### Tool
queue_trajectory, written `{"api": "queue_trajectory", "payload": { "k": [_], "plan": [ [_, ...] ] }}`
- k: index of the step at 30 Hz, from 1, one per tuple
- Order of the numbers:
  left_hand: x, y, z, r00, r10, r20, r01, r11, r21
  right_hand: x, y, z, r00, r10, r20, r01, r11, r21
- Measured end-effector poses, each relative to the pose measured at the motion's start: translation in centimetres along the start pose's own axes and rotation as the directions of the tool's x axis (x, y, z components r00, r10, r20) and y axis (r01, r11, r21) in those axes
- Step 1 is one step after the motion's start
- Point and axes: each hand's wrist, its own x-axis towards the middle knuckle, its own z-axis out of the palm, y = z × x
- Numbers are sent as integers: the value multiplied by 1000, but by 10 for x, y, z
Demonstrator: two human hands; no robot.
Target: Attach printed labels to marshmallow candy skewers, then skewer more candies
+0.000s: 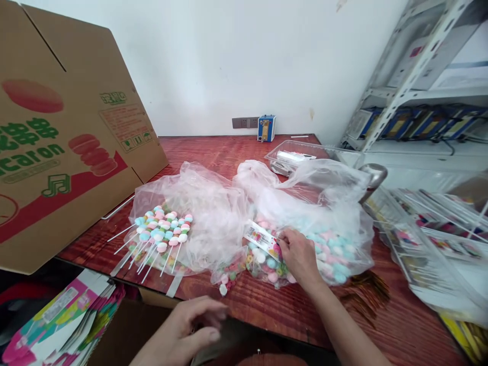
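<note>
My right hand (298,253) pinches one end of a small printed packet (261,238), white with colourful pictures. It is held over an open clear plastic bag (335,254) of pink, white and blue round sweets. My left hand (192,328) hovers at the table's front edge, fingers curled but apart and nothing between them. To the left, several candy skewers (163,229) with pastel sweets on white sticks lie on another clear bag (213,218). Small ring-shaped coloured sweets (238,265) show through the plastic between the bags.
A big cardboard box (87,101) stands on the left. Printed packaging (64,315) fills a carton below the table's front left edge. Clear trays (419,244) and bronze twist ties (366,295) lie at right. A clear bin (301,152) and blue device (266,128) sit behind.
</note>
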Motion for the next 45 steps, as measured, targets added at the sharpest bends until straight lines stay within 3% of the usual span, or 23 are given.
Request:
{"api": "queue_trajectory", "payload": {
  "k": [3,5,7,10,13,15,17,20,23,25,27,30,32,33,35,39,42,45],
  "plan": [
    [46,46,40,978,147,150,-113,970,-214,-2,-2,-2,1000,2,-14,-2,999,-52],
    [76,61,62,969,227,97,-191,938,-290,-4,-2,0,1000,-7,-14,6,996,-85],
    [102,65,80,967,254,-32,-248,897,-366,-6,-1,3,1000,-27,-4,26,993,-114],
    [129,61,96,975,157,-155,-213,845,-490,-4,0,1,997,-72,-3,71,987,-143],
    [137,57,102,997,20,-71,-61,762,-645,0,-1,-12,988,-152,-16,147,976,-160],
    [137,58,104,998,1,69,52,635,-771,3,-2,-25,967,-253,-36,245,957,-156],
    [139,62,107,983,66,174,127,441,-889,6,-4,-39,928,-370,-45,364,926,-103],
    [148,71,112,978,158,138,121,114,-986,6,-5,-64,890,-456,-22,456,886,77],
    [158,81,117,988,126,86,93,-49,-994,0,-1,-86,918,-396,23,374,882,286],
    [161,86,121,995,83,51,54,-38,-998,-7,6,-95,974,-223,41,188,895,404],
    [159,91,124,1000,29,-12,-13,34,-999,-16,13,-98,996,8,87,-54,841,538],
    [153,97,130,993,-58,-106,-95,165,-982,-31,17,-93,955,207,210,-293,590,752],
    [148,100,133,985,-85,-152,-130,225,-966,-42,14,-90,937,246,249,-338,448,828],
    [145,101,135,984,-82,-158,-133,255,-958,-47,12,-88,933,257,251,-342,423,839],
    [141,102,137,984,-71,-164,-132,333,-933,-58,7,-87,933,273,233,-341,466,816],
    [138,100,143,954,-81,-288,-228,428,-874,-75,2,-88,947,282,154,-310,678,666],
    [139,98,148,947,-71,-314,-260,409,-875,-82,2,-88,953,281,111,-291,756,587],
    [140,98,151,961,-92,-261,-222,306,-926,-85,2,-91,940,330,83,-315,751,580]
  ]
}}
